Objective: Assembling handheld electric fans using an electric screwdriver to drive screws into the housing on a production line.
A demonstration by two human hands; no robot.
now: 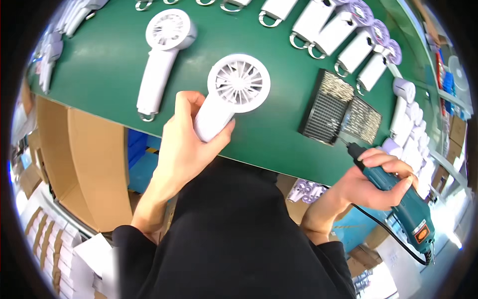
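Observation:
My left hand (191,142) is closed around the handle of a white handheld fan (214,118), whose round grille faces up. In my right hand (381,182) is a teal electric screwdriver (406,209) with a black cord at its rear end. Its bit points at a black screw tray (318,112) filled with rows of small screws; whether the tip touches a screw is too small to tell. Beside that tray, a second screw tray (363,119) lies at an angle. A second white fan (158,79) rests on the green table, left of the held one.
Several white fan bodies (343,40) with wrist loops line the far right of the green table (279,134). More white fan parts (408,119) are piled at the right edge, others (50,55) at the far left. An open cardboard box (97,159) stands below the left edge.

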